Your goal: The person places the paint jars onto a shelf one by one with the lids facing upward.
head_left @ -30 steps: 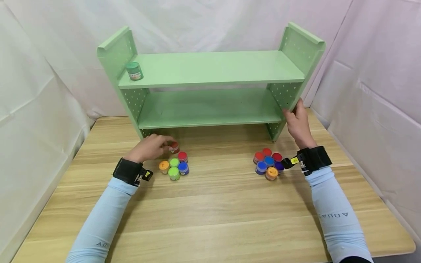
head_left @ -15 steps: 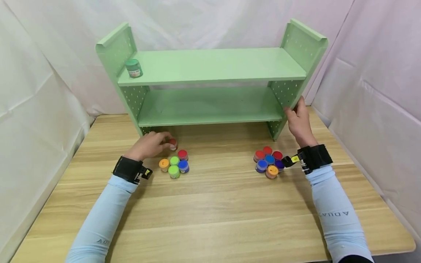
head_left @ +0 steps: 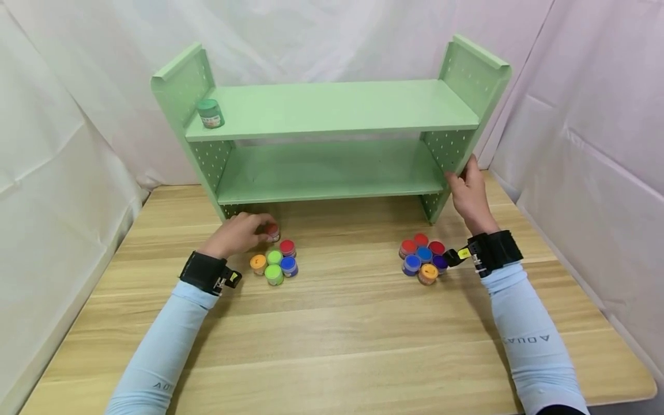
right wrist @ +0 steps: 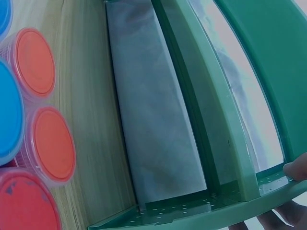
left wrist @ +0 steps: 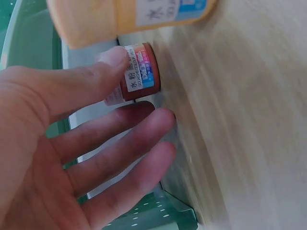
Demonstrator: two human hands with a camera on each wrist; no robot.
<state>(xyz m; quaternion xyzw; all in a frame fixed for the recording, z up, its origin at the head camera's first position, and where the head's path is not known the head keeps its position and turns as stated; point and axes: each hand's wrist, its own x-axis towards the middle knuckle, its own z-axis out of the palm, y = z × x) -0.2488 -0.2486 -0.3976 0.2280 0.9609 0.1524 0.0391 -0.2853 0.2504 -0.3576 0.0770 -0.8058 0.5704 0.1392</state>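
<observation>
My left hand holds a small dark red paint jar between thumb and fingers, low over the table by the shelf's left foot. In the left wrist view the thumb lies against the jar's label, and the other fingers extend below it. My right hand grips the right side panel of the green two-tier shelf, thumb on the front edge and fingers behind. Beside the left hand, a red-lidded jar, an orange one, a blue one and two light green jars stand clustered.
A larger green jar stands at the left end of the upper tier. Several red, blue and orange jars form a second cluster at right, near the right wrist's camera. White cloth hangs round the wooden table.
My left fingers have come slightly further over the dark red jar, which has shifted a little left. The right hand keeps its grip on the shelf panel.
</observation>
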